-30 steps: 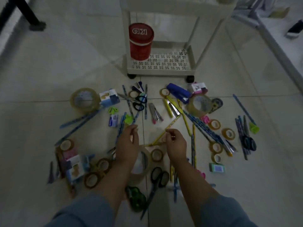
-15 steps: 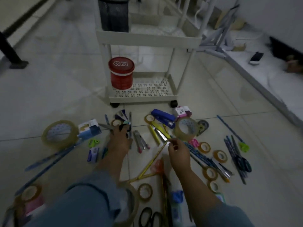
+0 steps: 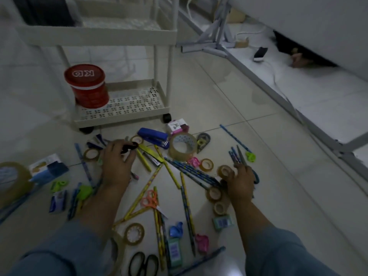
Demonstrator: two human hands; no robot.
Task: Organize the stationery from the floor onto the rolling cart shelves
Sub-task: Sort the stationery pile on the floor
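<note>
Stationery lies scattered on the tiled floor in front of the white rolling cart [image 3: 119, 118]. My left hand [image 3: 117, 164] reaches forward and its fingers curl round the handles of black-handled scissors [image 3: 130, 146] near the blue stapler [image 3: 153, 137]. To the right, my right hand [image 3: 241, 184] grips blue-handled scissors [image 3: 240, 156], whose grey blades point away from me beside a few blue pencils. Small tape rolls [image 3: 224, 170] lie right against that hand. Yellow and blue pencils [image 3: 189, 172] fan out between my hands.
A red lidded tub [image 3: 86, 86] stands on the cart's bottom shelf. A big clear tape roll [image 3: 182, 147], orange scissors [image 3: 149, 199] and black scissors [image 3: 143, 264] lie on the floor. A metal stand frame [image 3: 219, 46] and a phone [image 3: 260, 53] sit at the right.
My right hand let go of the yellow pencil and moved right onto the blue-handled scissors. My left hand closed on the black-handled scissors. The view tilted up toward the cart.
</note>
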